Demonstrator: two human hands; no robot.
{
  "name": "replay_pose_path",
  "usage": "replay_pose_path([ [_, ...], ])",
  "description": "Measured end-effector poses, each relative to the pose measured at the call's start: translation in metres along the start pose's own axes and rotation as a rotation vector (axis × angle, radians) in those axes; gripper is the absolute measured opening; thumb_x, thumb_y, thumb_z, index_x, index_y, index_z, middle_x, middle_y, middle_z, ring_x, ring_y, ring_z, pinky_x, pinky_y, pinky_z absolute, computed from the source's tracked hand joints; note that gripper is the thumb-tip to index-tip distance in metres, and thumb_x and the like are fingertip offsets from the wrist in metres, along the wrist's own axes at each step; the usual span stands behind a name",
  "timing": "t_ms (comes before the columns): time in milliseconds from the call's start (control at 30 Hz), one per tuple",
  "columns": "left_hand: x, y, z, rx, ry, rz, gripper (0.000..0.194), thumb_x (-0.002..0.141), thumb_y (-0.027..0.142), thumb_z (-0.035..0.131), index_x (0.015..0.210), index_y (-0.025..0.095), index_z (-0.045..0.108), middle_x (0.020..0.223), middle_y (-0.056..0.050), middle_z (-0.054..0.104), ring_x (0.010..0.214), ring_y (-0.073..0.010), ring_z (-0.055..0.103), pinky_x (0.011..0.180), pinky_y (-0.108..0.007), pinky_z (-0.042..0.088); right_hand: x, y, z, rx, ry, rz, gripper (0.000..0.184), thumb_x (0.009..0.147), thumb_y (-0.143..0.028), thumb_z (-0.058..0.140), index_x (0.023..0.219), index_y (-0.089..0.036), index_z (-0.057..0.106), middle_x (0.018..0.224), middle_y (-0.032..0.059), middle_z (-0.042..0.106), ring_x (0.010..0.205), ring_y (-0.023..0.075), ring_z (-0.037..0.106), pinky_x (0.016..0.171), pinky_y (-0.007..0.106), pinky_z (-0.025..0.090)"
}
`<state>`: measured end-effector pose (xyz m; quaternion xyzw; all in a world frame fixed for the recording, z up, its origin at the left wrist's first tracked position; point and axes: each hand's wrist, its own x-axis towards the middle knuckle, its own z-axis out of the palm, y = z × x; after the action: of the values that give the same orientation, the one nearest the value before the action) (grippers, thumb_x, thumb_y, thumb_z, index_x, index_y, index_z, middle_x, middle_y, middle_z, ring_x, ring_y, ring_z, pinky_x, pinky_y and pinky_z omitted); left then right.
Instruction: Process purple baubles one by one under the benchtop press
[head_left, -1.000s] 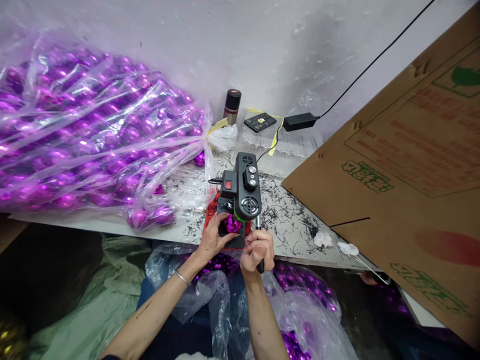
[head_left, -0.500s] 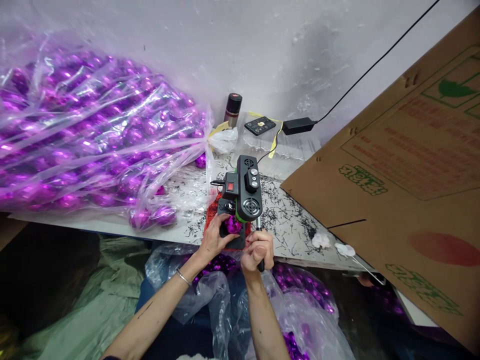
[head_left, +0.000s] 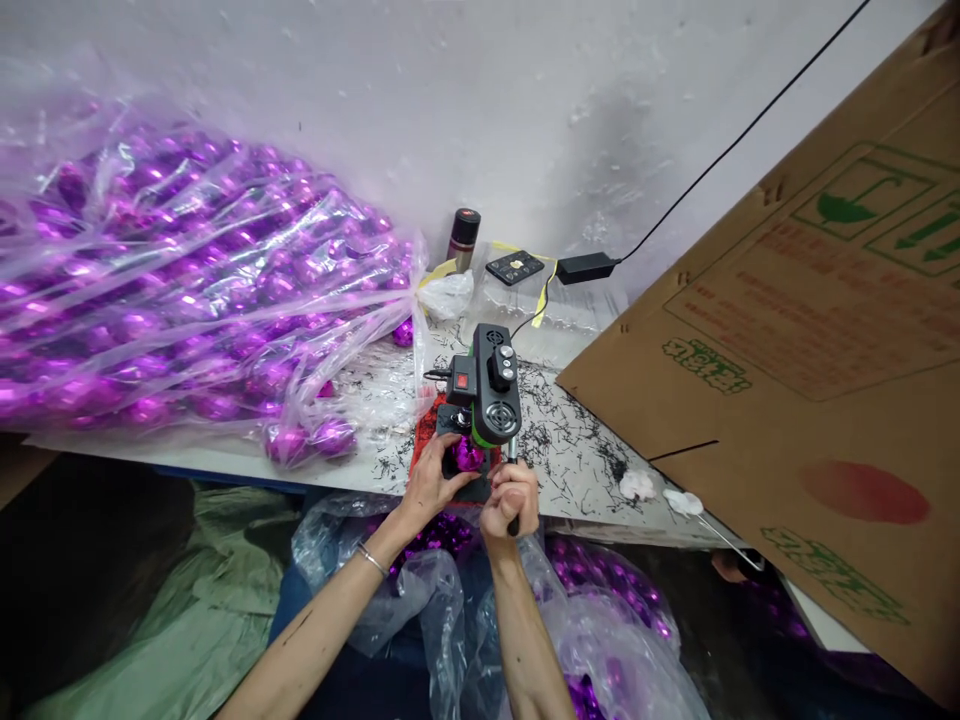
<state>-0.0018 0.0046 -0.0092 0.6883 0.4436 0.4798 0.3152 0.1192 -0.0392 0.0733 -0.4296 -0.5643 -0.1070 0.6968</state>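
My left hand (head_left: 435, 478) grips a shiny purple ball (head_left: 469, 453) between thumb and fingers, under the front end of a small black machine (head_left: 496, 385) with round vents and a red switch. My right hand (head_left: 511, 500) is wrapped round the black-tipped lever (head_left: 513, 450) at the machine's right side. Part of the lever's handle is hidden by my fingers. Beneath the machine's base shows a red mat (head_left: 427, 430). In my lap lies an opened clear plastic bag (head_left: 442, 590) with more purple pieces inside.
A tied clear bag of purple balls (head_left: 187, 280) covers the table's left. A large cardboard box (head_left: 787, 400) leans in from the right. Behind the machine are a dark bottle (head_left: 463, 240), a phone-like black slab (head_left: 514, 267) and a power adapter (head_left: 589, 268). Black scraps (head_left: 555, 430) litter the table (head_left: 585, 490).
The right hand and the lever have shifted slightly; less of the handle's lower end sticks out below my fist. The left hand still holds the ball in place. The camera view has shifted a little.
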Motion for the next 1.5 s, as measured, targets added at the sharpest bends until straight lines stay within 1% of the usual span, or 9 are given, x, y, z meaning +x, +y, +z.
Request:
replay_pose_path([
  [233, -0.026, 0.004, -0.007, 0.058, -0.013, 0.058, 0.06, 0.097, 0.033, 0.082, 0.151, 0.026, 0.056, 0.143, -0.015, 0.073, 0.134, -0.0336, 0.074, 0.115, -0.054, 0.06, 0.054, -0.031, -0.015, -0.011, -0.126, 0.168, 0.041, 0.112, -0.021, 0.05, 0.071, -0.024, 0.053, 0.068, -0.0027, 0.058, 0.065, 0.0139, 0.062, 0.062, 0.03, 0.046],
  [433, -0.081, 0.014, -0.037, 0.263, -0.186, 0.401, 0.078, 0.093, 0.047, 0.088, 0.162, 0.033, 0.054, 0.166, -0.021, 0.057, 0.152, -0.0407, 0.06, 0.125, -0.067, 0.05, 0.05, -0.031, -0.018, 0.028, -0.107, 0.154, 0.042, 0.111, -0.021, 0.051, 0.069, -0.023, 0.057, 0.065, -0.0026, 0.057, 0.066, 0.0156, 0.063, 0.061, 0.031, 0.046],
  [533, -0.05, 0.015, -0.07, 0.309, -0.085, 0.372, 0.055, 0.105, 0.037, 0.071, 0.158, 0.033, 0.06, 0.16, -0.016, 0.065, 0.15, -0.0358, 0.062, 0.128, -0.064, 0.047, 0.039, -0.024, -0.018, 0.061, -0.091, 0.161, 0.041, 0.11, -0.021, 0.053, 0.069, -0.023, 0.059, 0.069, -0.0011, 0.062, 0.064, 0.0151, 0.061, 0.058, 0.031, 0.044],
  [633, 0.016, 0.007, -0.12, 0.447, 0.103, 0.144, 0.043, 0.108, 0.019, 0.049, 0.144, 0.025, 0.071, 0.14, -0.015, 0.077, 0.139, -0.0332, 0.07, 0.129, -0.063, 0.047, 0.034, -0.019, -0.016, 0.082, -0.063, 0.16, 0.04, 0.11, -0.023, 0.056, 0.07, -0.022, 0.06, 0.07, -0.0009, 0.063, 0.063, 0.0143, 0.06, 0.056, 0.031, 0.043],
  [733, 0.075, -0.004, -0.169, 0.751, 0.062, -0.149, 0.045, 0.097, 0.008, 0.045, 0.127, 0.016, 0.077, 0.122, -0.021, 0.079, 0.123, -0.0373, 0.073, 0.115, -0.061, 0.057, 0.032, -0.019, -0.016, 0.074, -0.058, 0.165, 0.041, 0.11, -0.025, 0.055, 0.07, -0.022, 0.059, 0.07, -0.0012, 0.062, 0.062, 0.014, 0.06, 0.055, 0.03, 0.042],
  [833, 0.104, -0.01, -0.194, 0.918, -0.015, -0.278, 0.04, 0.094, 0.006, 0.043, 0.112, 0.011, 0.078, 0.111, -0.028, 0.077, 0.118, -0.0427, 0.071, 0.102, -0.059, 0.06, 0.03, -0.02, -0.016, 0.052, -0.087, 0.162, 0.042, 0.111, -0.024, 0.053, 0.069, -0.022, 0.057, 0.071, -0.0005, 0.063, 0.064, 0.0145, 0.062, 0.058, 0.03, 0.043],
  [1067, 0.123, -0.006, -0.191, 1.06, -0.136, -0.418, 0.03, 0.095, 0.009, 0.055, 0.115, 0.003, 0.076, 0.114, -0.034, 0.078, 0.121, -0.0482, 0.073, 0.098, -0.058, 0.06, 0.031, -0.021, -0.017, 0.063, -0.105, 0.119, 0.039, 0.11, -0.02, 0.052, 0.072, -0.022, 0.059, 0.072, 0.0003, 0.063, 0.067, 0.0162, 0.063, 0.06, 0.032, 0.046],
  [1200, 0.128, -0.002, -0.195, 1.126, -0.164, -0.492, 0.047, 0.096, 0.003, 0.043, 0.136, -0.005, 0.066, 0.116, -0.039, 0.077, 0.11, -0.0457, 0.079, 0.093, -0.056, 0.061, 0.031, -0.022, -0.018, 0.042, -0.124, 0.114, 0.039, 0.11, -0.017, 0.051, 0.072, -0.023, 0.058, 0.073, 0.0004, 0.064, 0.068, 0.0156, 0.064, 0.061, 0.032, 0.046],
  [1500, 0.114, 0.011, -0.196, 1.202, -0.244, -0.514, 0.051, 0.095, -0.002, 0.034, 0.135, -0.007, 0.065, 0.131, -0.043, 0.071, 0.118, -0.0449, 0.079, 0.097, -0.052, 0.061, 0.03, -0.023, -0.017, 0.045, -0.128, 0.125, 0.039, 0.11, -0.016, 0.048, 0.073, -0.023, 0.057, 0.074, -0.001, 0.063, 0.07, 0.0142, 0.065, 0.064, 0.03, 0.047],
])
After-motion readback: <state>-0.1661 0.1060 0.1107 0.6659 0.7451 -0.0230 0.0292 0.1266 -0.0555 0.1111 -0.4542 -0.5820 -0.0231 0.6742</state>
